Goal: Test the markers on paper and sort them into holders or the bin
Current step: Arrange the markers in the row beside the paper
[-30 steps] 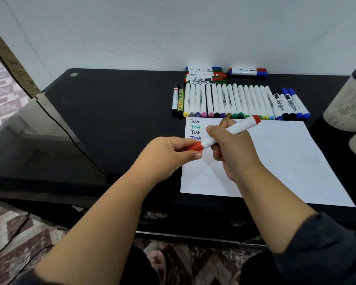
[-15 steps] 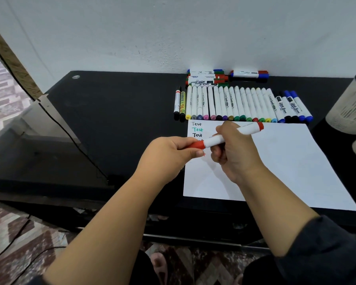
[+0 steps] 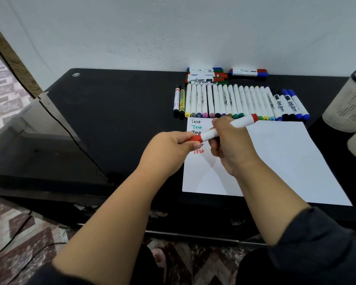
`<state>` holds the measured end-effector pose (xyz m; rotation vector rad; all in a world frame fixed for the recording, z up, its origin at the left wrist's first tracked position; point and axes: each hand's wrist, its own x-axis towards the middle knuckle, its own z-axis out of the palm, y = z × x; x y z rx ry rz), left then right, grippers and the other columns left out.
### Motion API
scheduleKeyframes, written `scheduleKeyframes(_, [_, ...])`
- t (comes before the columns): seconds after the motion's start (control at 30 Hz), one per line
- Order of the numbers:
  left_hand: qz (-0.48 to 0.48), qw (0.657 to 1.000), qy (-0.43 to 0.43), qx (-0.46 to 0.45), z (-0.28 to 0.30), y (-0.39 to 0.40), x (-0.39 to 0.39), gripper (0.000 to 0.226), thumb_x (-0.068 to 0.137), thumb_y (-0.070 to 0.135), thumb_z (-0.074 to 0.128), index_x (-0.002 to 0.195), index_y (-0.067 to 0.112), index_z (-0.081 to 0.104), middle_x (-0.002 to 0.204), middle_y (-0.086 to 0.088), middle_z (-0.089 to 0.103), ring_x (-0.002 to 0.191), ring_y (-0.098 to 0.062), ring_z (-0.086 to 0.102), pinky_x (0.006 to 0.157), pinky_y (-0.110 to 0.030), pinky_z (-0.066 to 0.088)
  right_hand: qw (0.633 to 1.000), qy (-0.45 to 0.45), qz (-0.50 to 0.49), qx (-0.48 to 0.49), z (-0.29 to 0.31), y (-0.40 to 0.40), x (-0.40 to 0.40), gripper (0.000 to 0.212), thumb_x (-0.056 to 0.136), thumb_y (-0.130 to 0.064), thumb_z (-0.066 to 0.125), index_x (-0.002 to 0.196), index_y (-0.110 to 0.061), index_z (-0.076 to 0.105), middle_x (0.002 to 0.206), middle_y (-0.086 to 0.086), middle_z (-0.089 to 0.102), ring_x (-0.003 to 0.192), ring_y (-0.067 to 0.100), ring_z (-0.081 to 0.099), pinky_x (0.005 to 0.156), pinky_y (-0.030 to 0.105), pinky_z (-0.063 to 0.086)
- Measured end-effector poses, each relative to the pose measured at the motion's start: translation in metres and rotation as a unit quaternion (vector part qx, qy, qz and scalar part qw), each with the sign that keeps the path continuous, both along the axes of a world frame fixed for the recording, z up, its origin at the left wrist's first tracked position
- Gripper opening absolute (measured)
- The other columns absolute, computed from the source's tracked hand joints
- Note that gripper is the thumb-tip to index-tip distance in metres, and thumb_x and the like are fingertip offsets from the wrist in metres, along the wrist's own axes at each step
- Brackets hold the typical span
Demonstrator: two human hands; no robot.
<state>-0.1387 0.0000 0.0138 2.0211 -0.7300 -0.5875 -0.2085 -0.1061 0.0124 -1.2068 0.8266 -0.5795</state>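
A white marker with red ends, the red marker (image 3: 240, 122), is held slanting above the white paper (image 3: 275, 161). My right hand (image 3: 230, 149) grips its barrel. My left hand (image 3: 169, 151) pinches the red cap (image 3: 195, 138) at its lower left end; the cap sits on the marker. The paper bears several lines reading "Test" in black, green, blue and red, partly hidden by my hands. A long row of markers (image 3: 234, 101) lies side by side behind the paper.
The black table (image 3: 111, 112) stands against a white wall. A small stack of boxed markers (image 3: 206, 76) and another marker (image 3: 248, 72) lie at the back. Two pale cylindrical holders (image 3: 345, 108) stand at the right edge, one with blue markers in it. A cable (image 3: 70, 132) crosses the left side.
The view shifted a little. Both hands keep their hold on the red marker and cap; a red "Test" line now shows on the paper below my hands.
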Motion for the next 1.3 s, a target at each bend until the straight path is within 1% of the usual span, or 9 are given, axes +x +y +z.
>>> scheduleKeyframes(0.23, [0.017, 1.0, -0.002, 0.011, 0.006, -0.004, -0.01, 0.025, 0.09, 0.032, 0.06, 0.115, 0.03, 0.066, 0.083, 0.0, 0.064, 0.062, -0.01, 0.047, 0.058, -0.021, 0.039, 0.995, -0.074, -0.044, 0.051, 0.006, -0.005, -0.021, 0.02, 0.092, -0.031, 0.061, 0.088, -0.013, 0.052, 0.057, 0.005, 0.061, 0.047, 0.012, 0.042, 0.048, 0.023, 0.035])
scheduleKeyframes(0.37, [-0.005, 0.999, -0.026, 0.047, 0.016, -0.004, -0.015, 0.025, 0.092, 0.035, 0.058, 0.114, 0.025, 0.066, 0.075, -0.001, 0.058, 0.058, -0.011, 0.043, 0.057, -0.024, 0.038, 0.982, 0.004, -0.07, -0.173, 0.008, -0.012, -0.036, 0.02, 0.087, -0.01, 0.063, 0.087, -0.024, 0.048, 0.082, 0.001, 0.061, 0.068, 0.012, 0.05, 0.065, 0.021, 0.044])
scheduleKeyframes(0.47, [-0.009, 0.999, -0.016, 0.031, 0.029, -0.01, -0.019, 0.025, 0.09, 0.035, 0.06, 0.111, 0.024, 0.068, 0.085, 0.003, 0.061, 0.068, -0.008, 0.049, 0.062, -0.022, 0.041, 0.889, 0.113, -0.006, -0.444, 0.014, -0.016, -0.047, 0.027, 0.087, -0.005, 0.061, 0.109, -0.023, 0.062, 0.101, -0.003, 0.046, 0.087, 0.002, 0.048, 0.075, 0.006, 0.034])
scheduleKeyframes(0.53, [-0.017, 0.999, -0.012, 0.026, 0.04, -0.019, -0.023, 0.024, 0.089, 0.036, 0.061, 0.109, 0.025, 0.069, 0.095, 0.004, 0.066, 0.077, -0.01, 0.054, 0.064, -0.021, 0.042, 0.812, 0.156, 0.003, -0.562, 0.017, -0.022, -0.054, 0.032, 0.087, -0.005, 0.062, 0.116, -0.017, 0.066, 0.11, 0.002, 0.04, 0.107, 0.014, 0.043, 0.082, 0.017, 0.032])
scheduleKeyframes(0.67, [-0.06, 0.998, -0.02, 0.01, 0.058, -0.041, -0.031, 0.014, 0.088, 0.041, 0.061, 0.096, 0.032, 0.069, 0.096, 0.009, 0.067, 0.094, -0.017, 0.061, 0.065, -0.021, 0.044, 0.742, 0.2, 0.021, -0.64, 0.036, -0.041, -0.065, 0.027, 0.087, -0.001, 0.06, 0.111, -0.009, 0.068, 0.12, 0.017, 0.048, 0.108, 0.031, 0.046, 0.075, 0.036, 0.044])
scheduleKeyframes(0.77, [-0.106, 0.994, -0.011, -0.022, 0.066, -0.06, -0.039, 0.017, 0.089, 0.047, 0.055, 0.095, 0.037, 0.068, 0.088, 0.02, 0.062, 0.094, -0.01, 0.057, 0.064, -0.019, 0.04, 0.713, 0.248, 0.02, -0.656, 0.048, -0.066, -0.076, 0.026, 0.088, 0.001, 0.054, 0.111, -0.005, 0.064, 0.117, 0.017, 0.049, 0.103, 0.033, 0.048, 0.073, 0.037, 0.046])
scheduleKeyframes(0.97, [-0.169, 0.985, -0.027, -0.025, 0.057, -0.115, -0.042, 0.056, 0.091, 0.052, 0.05, 0.141, 0.029, 0.041, 0.142, 0.012, 0.044, 0.129, -0.01, 0.04, 0.093, -0.023, 0.029, 0.777, 0.238, -0.072, -0.578, 0.062, -0.126, -0.111, 0.023, 0.091, -0.006, 0.052, 0.113, -0.01, 0.06, 0.119, 0.006, 0.049, 0.097, 0.022, 0.055, 0.078, 0.026, 0.043])
scheduleKeyframes(1.2, [-0.206, 0.971, -0.107, 0.059, 0.028, -0.193, -0.038, 0.061, 0.091, 0.053, 0.048, 0.145, 0.026, 0.034, 0.152, 0.003, 0.032, 0.137, -0.018, 0.032, 0.107, -0.033, 0.028, 0.82, 0.224, -0.127, -0.511, 0.072, -0.182, -0.141, 0.02, 0.093, -0.008, 0.052, 0.11, -0.01, 0.06, 0.112, -0.004, 0.046, 0.095, 0.009, 0.051, 0.073, 0.001, 0.032])
scheduleKeyframes(1.3, [-0.212, 0.963, -0.139, 0.09, 0.015, -0.218, -0.037, 0.061, 0.093, 0.05, 0.048, 0.145, 0.023, 0.033, 0.151, 0.001, 0.033, 0.135, -0.019, 0.035, 0.098, -0.028, 0.033, 0.828, 0.26, -0.125, -0.481, 0.074, -0.2, -0.147, 0.019, 0.095, -0.014, 0.048, 0.112, -0.015, 0.057, 0.109, -0.008, 0.043, 0.092, 0.009, 0.05, 0.075, 0.013, 0.037])
